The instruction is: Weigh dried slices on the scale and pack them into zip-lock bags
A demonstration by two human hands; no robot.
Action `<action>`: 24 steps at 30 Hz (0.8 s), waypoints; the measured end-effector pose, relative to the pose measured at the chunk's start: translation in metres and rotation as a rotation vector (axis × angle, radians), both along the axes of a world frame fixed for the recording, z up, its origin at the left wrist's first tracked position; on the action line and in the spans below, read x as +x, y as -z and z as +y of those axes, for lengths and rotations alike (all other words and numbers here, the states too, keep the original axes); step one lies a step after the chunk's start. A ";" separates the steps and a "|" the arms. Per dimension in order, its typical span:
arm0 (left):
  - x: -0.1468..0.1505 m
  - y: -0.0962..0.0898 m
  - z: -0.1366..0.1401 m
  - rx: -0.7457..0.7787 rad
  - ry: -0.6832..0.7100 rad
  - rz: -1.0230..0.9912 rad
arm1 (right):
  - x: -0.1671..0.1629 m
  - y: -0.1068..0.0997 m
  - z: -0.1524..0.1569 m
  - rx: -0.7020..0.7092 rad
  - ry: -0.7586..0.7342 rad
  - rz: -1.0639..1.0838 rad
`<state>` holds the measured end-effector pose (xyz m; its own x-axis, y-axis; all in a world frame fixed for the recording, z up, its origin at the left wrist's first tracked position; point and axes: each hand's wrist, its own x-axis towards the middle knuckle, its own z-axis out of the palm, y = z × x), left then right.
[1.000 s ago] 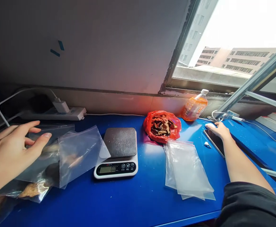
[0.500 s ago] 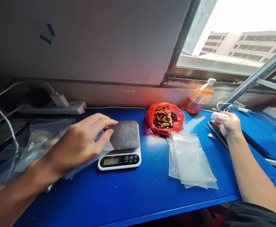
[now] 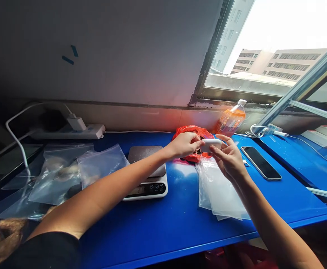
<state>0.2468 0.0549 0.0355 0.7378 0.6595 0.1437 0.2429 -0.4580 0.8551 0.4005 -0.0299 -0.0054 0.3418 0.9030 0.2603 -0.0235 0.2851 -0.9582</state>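
Near me, the left hand [image 3: 185, 145] and right hand [image 3: 231, 158] are pinching a white oblong plastic case [image 3: 211, 143], seemingly steadying it.

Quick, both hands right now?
Left hand: curled at the left end of the white case; grip unclear.
Right hand: closed, holding the white case between thumb and fingers.

The scale [image 3: 158, 186] is partly blocked by the left forearm [image 3: 104, 194], so its screen can't really be made out. A good chunk of the red bag [image 3: 184, 130] is covered by the left hand [image 3: 184, 145], right hand [image 3: 229, 158] and white case [image 3: 211, 142]. The earbud [image 3: 245, 163] is kinda hidden behind the right hand, a brown lump [image 3: 8, 233] is chopped off at the left edge, and the print on the bottle [image 3: 231, 118] can't be read, too tiny.
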 end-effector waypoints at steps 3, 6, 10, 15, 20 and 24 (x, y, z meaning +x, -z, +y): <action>-0.004 0.002 0.007 -0.153 -0.006 -0.005 | 0.003 0.009 0.007 0.016 -0.037 -0.029; -0.003 0.006 0.010 -0.214 -0.068 -0.037 | 0.003 0.014 0.010 0.026 -0.044 -0.052; 0.003 0.012 0.009 -0.318 -0.026 -0.097 | -0.002 0.013 0.011 -0.015 -0.081 -0.012; 0.011 0.015 0.009 -0.295 -0.082 -0.090 | 0.034 0.013 0.004 -0.066 -0.048 -0.337; 0.011 0.015 0.011 -0.178 -0.170 -0.075 | 0.126 0.045 -0.022 -0.314 0.541 -1.236; 0.013 0.017 0.011 -0.131 -0.171 -0.050 | 0.166 0.071 -0.037 -0.475 0.461 -1.361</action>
